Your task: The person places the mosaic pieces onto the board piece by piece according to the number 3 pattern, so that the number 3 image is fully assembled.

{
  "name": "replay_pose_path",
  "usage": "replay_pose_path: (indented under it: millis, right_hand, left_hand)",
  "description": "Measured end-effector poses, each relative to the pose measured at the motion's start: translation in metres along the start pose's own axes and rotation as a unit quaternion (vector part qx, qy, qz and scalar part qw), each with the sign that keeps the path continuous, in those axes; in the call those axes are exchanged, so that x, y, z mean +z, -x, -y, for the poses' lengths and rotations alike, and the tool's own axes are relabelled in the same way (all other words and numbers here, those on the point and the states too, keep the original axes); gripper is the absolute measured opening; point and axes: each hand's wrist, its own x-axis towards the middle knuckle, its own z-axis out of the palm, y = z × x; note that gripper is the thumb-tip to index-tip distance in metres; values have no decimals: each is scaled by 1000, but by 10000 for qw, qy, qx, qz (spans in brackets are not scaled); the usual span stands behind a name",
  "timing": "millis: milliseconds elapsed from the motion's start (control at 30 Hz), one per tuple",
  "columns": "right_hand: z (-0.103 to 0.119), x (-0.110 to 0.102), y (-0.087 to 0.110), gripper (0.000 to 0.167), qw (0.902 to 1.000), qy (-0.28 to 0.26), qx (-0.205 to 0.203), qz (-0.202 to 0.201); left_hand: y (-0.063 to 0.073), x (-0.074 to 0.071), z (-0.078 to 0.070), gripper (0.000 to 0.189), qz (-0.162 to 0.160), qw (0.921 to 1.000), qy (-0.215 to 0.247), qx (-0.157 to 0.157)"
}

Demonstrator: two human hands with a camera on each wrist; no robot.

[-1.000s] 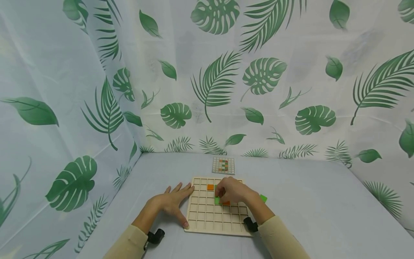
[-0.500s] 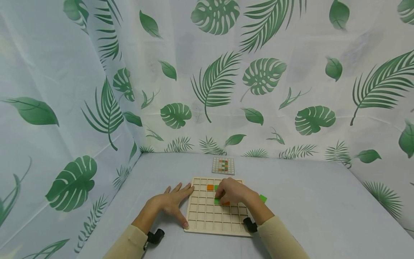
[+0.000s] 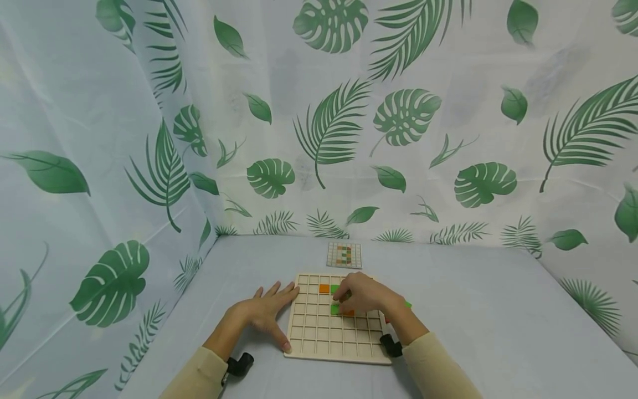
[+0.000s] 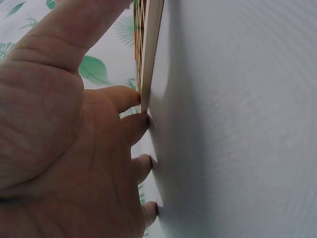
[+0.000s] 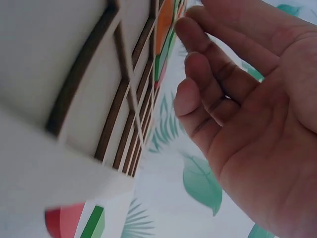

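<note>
A wooden grid board point(image 3: 314, 335) lies on the table. My left hand point(image 3: 266, 313) rests at its left side, fingers spread and thumb at the near left corner; in the left wrist view, fingertips touch the board's edge and the table. Over the board's upper middle is my right hand point(image 3: 366, 293), its fingers loosely bent, with no tile visible between them. An orange tile point(image 3: 324, 288) and a green tile point(image 3: 335, 288) sit side by side in one row. Below them are another green tile point(image 3: 335, 309) and an orange tile point(image 3: 350, 313), partly covered by the right hand.
Behind the board lies a small pattern card point(image 3: 344, 256) with coloured squares. Beyond the board's right edge, loose green point(image 5: 92, 222) and red tiles point(image 5: 72, 218) lie on the table, mostly hidden by the right arm in the head view. Leaf-printed cloth point(image 3: 319, 205) hangs around the table.
The right hand has shifted slightly to the right, with its thumb and index finger a little farther apart. The left hand stays where it was.
</note>
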Motion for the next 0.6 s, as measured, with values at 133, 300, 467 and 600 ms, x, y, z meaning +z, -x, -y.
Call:
replay_pose_path:
  millis: [133,300,467,600]
  right_hand:
    - [-8,-6,1,20,9995,-92,-52,-298]
    - [-14,-14,6,26,9982,-332,-7,-495]
    - [-20,-21,15,35,9971,-367,-100,-659]
    - [-26,-24,20,37,9963,-285,32,-805]
  left_hand:
    - [1,-1,-1,137,7,10000,25,-9]
    - [0,-1,1,137,6,10000,-1,-11]
    - [-1,0,1,137,3,10000,-22,-26]
    - [-2,1,2,137,-2,10000,-21,-38]
